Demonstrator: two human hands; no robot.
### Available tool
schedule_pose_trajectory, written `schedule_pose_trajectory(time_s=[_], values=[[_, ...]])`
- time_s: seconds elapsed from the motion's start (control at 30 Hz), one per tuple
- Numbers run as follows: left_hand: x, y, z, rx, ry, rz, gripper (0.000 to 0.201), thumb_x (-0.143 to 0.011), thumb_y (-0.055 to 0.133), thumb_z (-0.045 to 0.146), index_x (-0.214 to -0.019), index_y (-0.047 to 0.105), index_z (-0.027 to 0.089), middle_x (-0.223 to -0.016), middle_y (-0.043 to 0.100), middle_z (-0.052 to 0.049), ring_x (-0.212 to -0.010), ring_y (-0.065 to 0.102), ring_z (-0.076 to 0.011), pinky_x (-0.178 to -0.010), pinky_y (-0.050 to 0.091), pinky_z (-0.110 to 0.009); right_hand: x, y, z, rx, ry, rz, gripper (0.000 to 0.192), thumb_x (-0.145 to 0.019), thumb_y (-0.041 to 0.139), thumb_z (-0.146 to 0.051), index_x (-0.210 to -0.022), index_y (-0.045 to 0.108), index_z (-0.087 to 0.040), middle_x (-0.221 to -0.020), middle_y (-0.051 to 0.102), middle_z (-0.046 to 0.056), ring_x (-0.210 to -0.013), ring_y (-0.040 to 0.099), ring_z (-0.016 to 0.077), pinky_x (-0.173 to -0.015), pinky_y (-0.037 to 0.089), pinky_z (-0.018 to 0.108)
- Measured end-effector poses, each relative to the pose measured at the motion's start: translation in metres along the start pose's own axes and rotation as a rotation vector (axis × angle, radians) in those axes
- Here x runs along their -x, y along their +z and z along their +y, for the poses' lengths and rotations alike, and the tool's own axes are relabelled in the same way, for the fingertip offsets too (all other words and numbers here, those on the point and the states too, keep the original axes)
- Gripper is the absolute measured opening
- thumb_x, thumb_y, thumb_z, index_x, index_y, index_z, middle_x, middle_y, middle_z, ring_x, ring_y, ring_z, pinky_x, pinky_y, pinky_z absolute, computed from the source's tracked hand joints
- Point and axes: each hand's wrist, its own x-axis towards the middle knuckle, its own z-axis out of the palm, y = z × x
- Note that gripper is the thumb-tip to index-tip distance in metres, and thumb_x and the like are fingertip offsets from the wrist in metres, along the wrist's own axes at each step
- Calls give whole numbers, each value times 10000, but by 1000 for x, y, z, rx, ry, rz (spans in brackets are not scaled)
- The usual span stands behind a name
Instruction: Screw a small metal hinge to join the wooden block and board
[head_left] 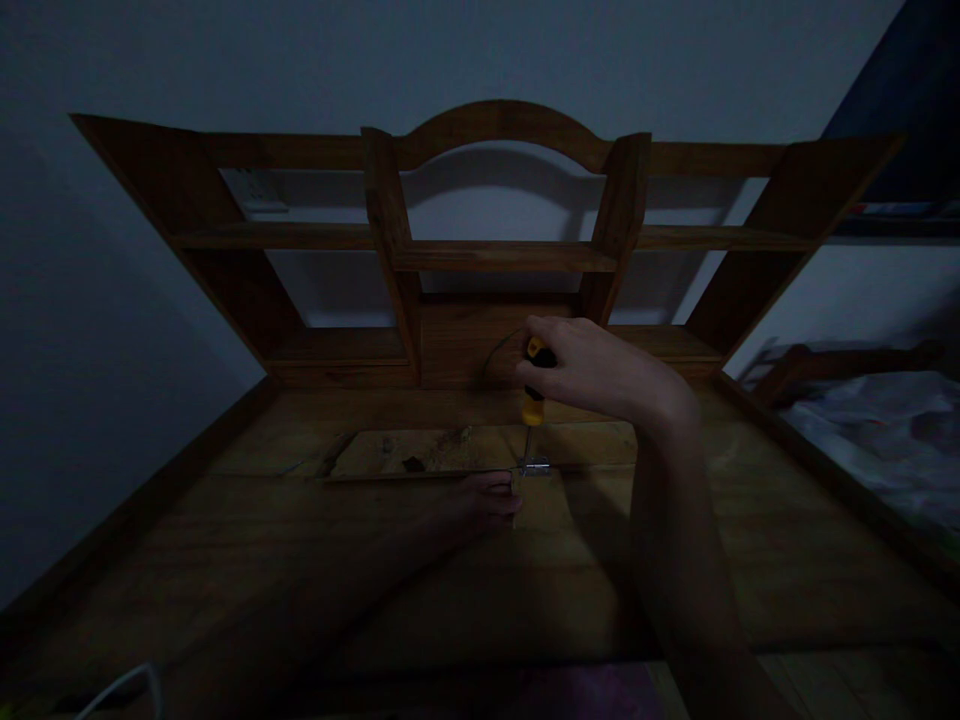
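Dim room, pale wall behind; wooden desk with a shelf unit standing at its back edge. One screwdriver, yellow and black handle, held upright: long axis vertical, tip pointing down, shaft thin and hard to see in the gloom. Right hand closed round the top of the handle from the right, fingers wrapped, hiding most of the grip. Directly under that hand, one small metal bracket at the screwdriver tip, sitting at the near edge of one lighter wood board lying flat on the desk. Left hand just below and left of the bracket, fingers curled, tips beside it; whether it grips anything cannot be told. White cable cut off at the bottom left corner
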Motion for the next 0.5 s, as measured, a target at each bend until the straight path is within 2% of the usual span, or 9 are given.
schedule_pose_trajectory(time_s=[0.13,0.27,0.33,0.5], values=[[-2,1,0,16,-7,44,291,-733,868,215,-994,749,165,-1066,743,-91,-921,693,-180,-846,513,-259,2,-3,-3,12,-15,-24,205,-962,498,-346,-996,624,-188,-948,730,87,-881,669,230,-736,420,312],[-1,1,1,-4,-13,18,305,-754,858,238,-1027,744,164,-1097,737,-98,-949,692,-194,-855,513,-273,3,-4,-3,-4,39,-17,391,-1004,455,-539,-1030,639,-196,-933,732,85,-870,674,234,-735,425,315],[0,1,1,-16,-24,34,305,-763,855,243,-1038,744,171,-1095,738,-91,-941,692,-185,-844,514,-262,2,-3,-3,-8,48,-11,432,-1009,424,-570,-1033,641,-197,-947,735,91,-891,678,242,-753,429,321],[3,2,3,-8,-6,-13,296,-806,819,242,-1085,747,174,-1121,739,-95,-950,692,-181,-882,516,-267,1,-2,-2,-48,12,-34,215,-955,512,-379,-990,627,-201,-1012,733,82,-889,667,218,-737,434,297]])
